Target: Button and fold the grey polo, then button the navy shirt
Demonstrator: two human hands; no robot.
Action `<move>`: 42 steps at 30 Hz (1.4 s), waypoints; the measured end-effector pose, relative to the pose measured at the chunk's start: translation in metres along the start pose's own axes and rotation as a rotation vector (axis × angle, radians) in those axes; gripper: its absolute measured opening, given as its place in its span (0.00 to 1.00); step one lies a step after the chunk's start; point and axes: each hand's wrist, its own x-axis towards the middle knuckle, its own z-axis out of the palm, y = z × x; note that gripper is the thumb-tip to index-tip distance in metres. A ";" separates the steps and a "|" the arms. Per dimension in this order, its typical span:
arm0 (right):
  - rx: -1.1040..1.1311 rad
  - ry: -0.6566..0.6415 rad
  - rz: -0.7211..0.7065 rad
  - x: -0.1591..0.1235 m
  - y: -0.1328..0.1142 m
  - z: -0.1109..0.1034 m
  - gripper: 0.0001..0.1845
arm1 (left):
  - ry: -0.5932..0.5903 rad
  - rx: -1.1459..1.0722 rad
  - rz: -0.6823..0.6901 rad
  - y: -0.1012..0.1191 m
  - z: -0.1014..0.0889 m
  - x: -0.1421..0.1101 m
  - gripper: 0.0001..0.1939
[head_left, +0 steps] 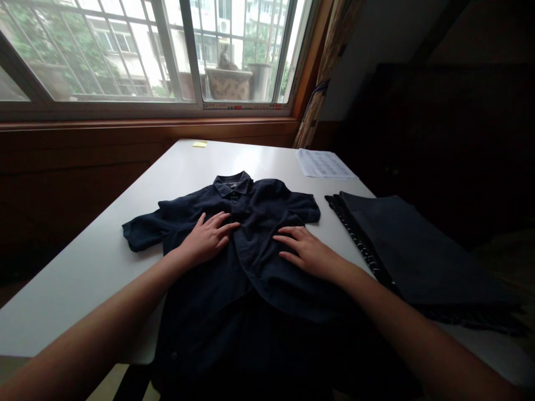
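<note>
A dark navy short-sleeved shirt (267, 264) lies front side up on the white table (104, 236), collar toward the window. Its lower part hangs over the near table edge into shadow. My left hand (209, 236) rests on the chest beside the button placket, fingers stretched out. On the other side of the front, my right hand (305, 250) touches the cloth with its fingers spread and slightly bent. The sleeves reach out to both sides, the left one lying a little lower. The front panels part below the chest.
Folded dark cloths (418, 245) are stacked at the table's right edge. Printed paper sheets (325, 164) lie at the back right. A small yellow note (199, 143) lies near the far edge. Behind the table are a barred window (125, 55) and a patterned curtain (313, 111).
</note>
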 end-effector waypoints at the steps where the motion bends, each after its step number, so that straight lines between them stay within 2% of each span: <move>1: -0.016 -0.005 0.003 0.003 0.002 0.001 0.24 | -0.006 0.002 -0.012 -0.002 0.000 0.001 0.27; 6: -0.063 -0.015 0.043 0.019 0.013 0.006 0.26 | -0.028 0.038 -0.083 -0.014 -0.001 0.013 0.27; 11: -0.094 0.003 0.092 0.038 0.028 0.016 0.27 | -0.041 0.068 -0.145 -0.029 -0.001 0.036 0.26; 20: -0.103 0.021 0.155 0.075 0.056 0.024 0.28 | -0.064 0.071 -0.169 -0.059 0.000 0.078 0.27; 25: -0.094 0.060 0.125 0.082 0.065 0.024 0.27 | -0.058 0.070 -0.167 -0.066 0.001 0.091 0.27; 31: -0.055 0.086 0.111 0.081 0.067 0.025 0.26 | -0.058 0.071 -0.178 -0.066 0.003 0.093 0.27; 34: 0.019 0.089 0.111 0.081 0.061 0.022 0.23 | -0.057 0.071 -0.184 -0.067 0.004 0.093 0.27; 36: 0.109 0.100 0.088 0.079 0.049 0.015 0.20 | -0.053 0.070 -0.185 -0.067 0.004 0.094 0.27; 39: 0.212 0.124 0.022 0.074 0.017 0.001 0.14 | -0.048 0.069 -0.183 -0.067 0.005 0.094 0.27; 42: 0.223 0.089 -0.008 0.062 -0.020 -0.011 0.13 | -0.045 0.067 -0.184 -0.068 0.006 0.093 0.27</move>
